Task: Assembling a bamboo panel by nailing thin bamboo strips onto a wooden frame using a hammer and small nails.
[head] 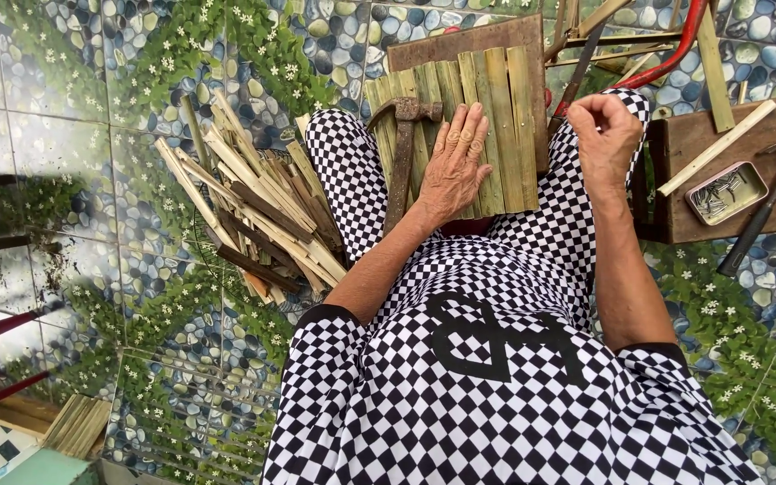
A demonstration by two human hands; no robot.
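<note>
Green split-bamboo slat panel (487,117) is pinned by spread left hand (455,166); right hand (605,135), fingers curled closed, contents unclear; rusty claw hammer (403,148) could slide off the lap.

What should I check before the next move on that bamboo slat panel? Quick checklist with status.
1. Bamboo slat panel supported on the lap: ok, it lies across both knees.
2. Left hand steadying the panel: ok, palm flat on the slats.
3. Claw hammer within reach: ok, it rests on the panel beside the left hand, held by neither hand.
4. Nail in the right hand: cannot tell, the fingers are curled shut and hide what they pinch.
5. Nail tin stocked: ok, nails show in the open tin on the wooden stool.
6. Spare slats: ok, a loose slat pile lies on the tiled floor.
</note>
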